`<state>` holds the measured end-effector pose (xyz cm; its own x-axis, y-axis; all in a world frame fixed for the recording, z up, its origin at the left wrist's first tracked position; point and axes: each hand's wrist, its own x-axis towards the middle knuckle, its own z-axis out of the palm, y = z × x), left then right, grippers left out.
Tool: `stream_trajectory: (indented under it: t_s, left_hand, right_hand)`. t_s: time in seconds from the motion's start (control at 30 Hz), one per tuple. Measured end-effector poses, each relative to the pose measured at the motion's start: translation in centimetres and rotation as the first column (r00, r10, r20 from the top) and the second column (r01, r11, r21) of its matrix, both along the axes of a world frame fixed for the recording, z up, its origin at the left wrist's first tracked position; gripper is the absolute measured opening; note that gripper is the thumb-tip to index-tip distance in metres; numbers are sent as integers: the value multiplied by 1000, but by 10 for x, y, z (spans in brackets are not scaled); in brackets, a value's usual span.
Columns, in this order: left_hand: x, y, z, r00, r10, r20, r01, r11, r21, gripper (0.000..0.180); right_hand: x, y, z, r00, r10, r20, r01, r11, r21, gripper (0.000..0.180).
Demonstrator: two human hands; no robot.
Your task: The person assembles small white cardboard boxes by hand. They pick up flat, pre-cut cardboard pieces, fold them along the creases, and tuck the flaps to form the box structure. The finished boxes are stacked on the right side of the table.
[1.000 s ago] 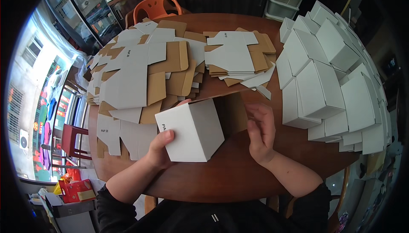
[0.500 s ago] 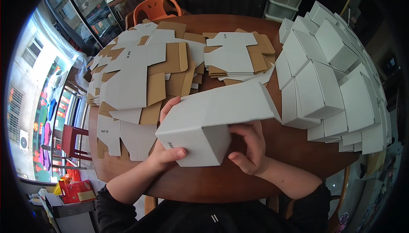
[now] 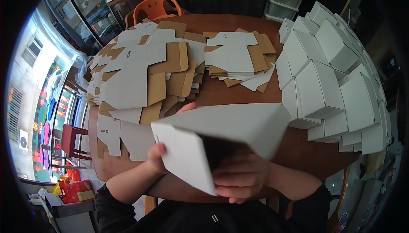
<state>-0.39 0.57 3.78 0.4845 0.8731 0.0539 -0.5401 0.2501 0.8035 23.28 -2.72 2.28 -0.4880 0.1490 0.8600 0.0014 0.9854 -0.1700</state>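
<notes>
White box [image 3: 184, 155], partly folded, is held in the air above the near part of the table [image 3: 213, 93], between the two grips, tilted, with its dark open side toward the right grip [image 3: 240, 175]. Left grip [image 3: 156, 158] is closed on the box's left end: thumb on the near face, fingertips showing over the far top edge, palm hidden. Right grip lies at the mouth, fingers curled and touching the lower edge; whether they clamp the board or only press on it, cannot tell. The long lid flap [image 3: 257, 115] stands out above and beyond the right grip, not closed. Step in hand, as judged: shaping the open end, probably working the inner flaps at the mouth. Next move seems to call for a steady left grip while the right grip clears the opening, then brings the lid over and tucks its edge. Beyond and left of the left grip: broad pile of flat cardboard blanks [image 3: 128, 73], white and brown. Directly beyond both grips: smaller stack of blanks [image 3: 232, 60]. Right of the right grip, well apart: tall heap of formed white boxes [image 3: 317, 90].
</notes>
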Motion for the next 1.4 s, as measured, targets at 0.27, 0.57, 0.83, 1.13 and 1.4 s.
stream_trajectory:
  t_s: [0.27,0.57,0.83,1.13,1.4]
  left_hand:
    - [-18,-3,-20,997,-59,51,65,989,-133,106]
    - [0,5,-12,998,33,-47,-30,997,69,119]
    - [-2,1,-27,948,-147,-282,273,829,487,125]
    - [7,-16,-27,897,40,-441,321,628,709,114]
    - [15,-20,-20,895,156,-417,279,534,799,108]
  right_hand:
    - [-11,2,0,992,-72,-107,70,997,-15,31]
    - [-7,8,-7,997,29,71,20,793,-609,34]
    - [4,-9,-21,998,-69,-4,50,759,-649,33]
    - [2,-18,-18,993,-115,32,116,871,-476,35]
    - [1,-21,-18,986,-160,41,161,884,-440,36]
